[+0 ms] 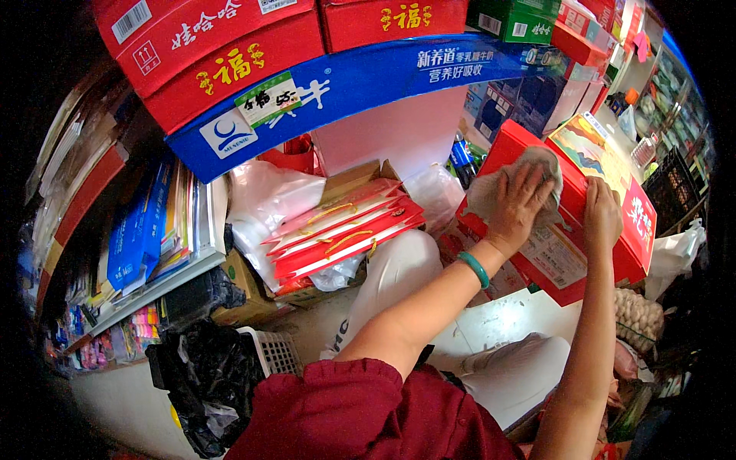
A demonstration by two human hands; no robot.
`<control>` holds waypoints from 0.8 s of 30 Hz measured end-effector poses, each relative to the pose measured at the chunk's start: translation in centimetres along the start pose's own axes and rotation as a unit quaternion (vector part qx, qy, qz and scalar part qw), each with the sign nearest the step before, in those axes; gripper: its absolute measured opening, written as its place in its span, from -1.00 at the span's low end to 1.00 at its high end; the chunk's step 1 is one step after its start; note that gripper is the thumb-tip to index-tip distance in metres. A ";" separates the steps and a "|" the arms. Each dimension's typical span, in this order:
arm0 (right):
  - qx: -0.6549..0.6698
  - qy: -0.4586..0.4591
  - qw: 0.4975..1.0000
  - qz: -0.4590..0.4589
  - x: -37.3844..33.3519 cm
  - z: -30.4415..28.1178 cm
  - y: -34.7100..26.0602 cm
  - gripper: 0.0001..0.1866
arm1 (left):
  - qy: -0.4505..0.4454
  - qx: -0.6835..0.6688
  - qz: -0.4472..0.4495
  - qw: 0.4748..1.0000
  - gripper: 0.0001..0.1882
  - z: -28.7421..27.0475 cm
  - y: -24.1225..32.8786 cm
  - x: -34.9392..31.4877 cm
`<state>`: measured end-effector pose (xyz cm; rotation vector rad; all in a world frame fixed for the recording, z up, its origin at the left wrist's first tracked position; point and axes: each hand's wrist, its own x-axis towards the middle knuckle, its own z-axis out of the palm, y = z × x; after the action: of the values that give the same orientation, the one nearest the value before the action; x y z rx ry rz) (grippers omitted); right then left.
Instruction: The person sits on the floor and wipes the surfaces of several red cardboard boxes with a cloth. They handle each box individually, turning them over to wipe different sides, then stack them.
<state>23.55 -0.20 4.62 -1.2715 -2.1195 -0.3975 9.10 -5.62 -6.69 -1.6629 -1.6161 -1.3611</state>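
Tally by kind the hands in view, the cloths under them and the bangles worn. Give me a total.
Hands: 2, left hand and right hand
Grey cloth: 1
Green bangle: 1
Total: 4

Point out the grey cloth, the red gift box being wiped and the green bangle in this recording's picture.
Grey cloth [482, 198], head view: its uncovered left part.
Red gift box [573, 205], head view: the red surface right of the cloth.
Green bangle [475, 269], head view: the middle of its outer band.
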 end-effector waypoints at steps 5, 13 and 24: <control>-0.008 -0.006 1.000 0.003 0.0 -0.4 -0.2 -0.68 | 0.047 -0.035 -0.059 0.997 -0.29 -2.2 -1.8 2.5; -0.016 0.038 0.998 -0.046 -0.2 1.5 1.4 -0.75 | 0.067 -0.043 -0.049 0.996 -0.36 -2.8 -0.9 3.7; 0.068 0.062 0.996 -0.003 -0.3 0.1 0.6 -0.72 | -0.169 -0.341 -0.181 0.907 -0.64 -2.3 3.5 -3.0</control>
<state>24.10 -0.07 4.26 -1.1348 -2.0110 -0.3210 12.11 -9.79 -7.24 -2.1544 -1.8323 -2.1029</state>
